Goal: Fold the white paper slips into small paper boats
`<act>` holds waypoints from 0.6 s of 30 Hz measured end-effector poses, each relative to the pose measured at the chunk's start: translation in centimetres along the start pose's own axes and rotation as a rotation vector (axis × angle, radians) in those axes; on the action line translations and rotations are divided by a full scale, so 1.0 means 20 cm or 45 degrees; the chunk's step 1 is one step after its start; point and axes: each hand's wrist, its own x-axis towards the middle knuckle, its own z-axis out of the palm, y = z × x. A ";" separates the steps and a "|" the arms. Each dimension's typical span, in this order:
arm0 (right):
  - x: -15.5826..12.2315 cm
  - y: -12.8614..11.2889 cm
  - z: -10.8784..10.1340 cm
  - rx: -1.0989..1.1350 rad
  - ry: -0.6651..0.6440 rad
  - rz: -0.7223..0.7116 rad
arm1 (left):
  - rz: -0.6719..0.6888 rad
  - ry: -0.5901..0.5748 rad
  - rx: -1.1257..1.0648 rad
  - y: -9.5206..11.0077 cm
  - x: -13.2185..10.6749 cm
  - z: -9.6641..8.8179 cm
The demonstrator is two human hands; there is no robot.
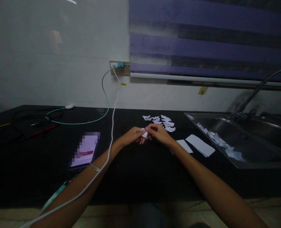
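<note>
A small folded piece of white paper (144, 133) is pinched between my two hands above the black counter. My left hand (134, 135) grips its left side with thumb and fingers. On the other side, my right hand (159, 132) closes on the paper's right edge, and its fingers hide part of it. Just behind my hands sit several folded paper boats (166, 119). Beside my right forearm lie white paper sheets (200, 145), with another sheet (184, 146) partly behind the arm.
A steel sink (240, 164) with a faucet (240, 109) is at right, folded papers (220, 141) along its rim. At left lies a phone (85, 150). A white cable (112, 126) crosses my left forearm from the wall socket (125, 68). A red pen (49, 128) lies far left.
</note>
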 end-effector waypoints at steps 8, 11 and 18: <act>0.01 0.05 0.00 -0.052 0.051 -0.072 | -0.022 0.162 0.229 -0.01 0.00 0.01; 0.01 0.07 0.01 -0.126 0.101 -0.078 | -0.026 0.307 0.437 -0.02 0.01 0.02; -0.01 0.01 0.03 0.081 0.048 -0.089 | -0.001 0.475 0.477 -0.01 0.01 0.03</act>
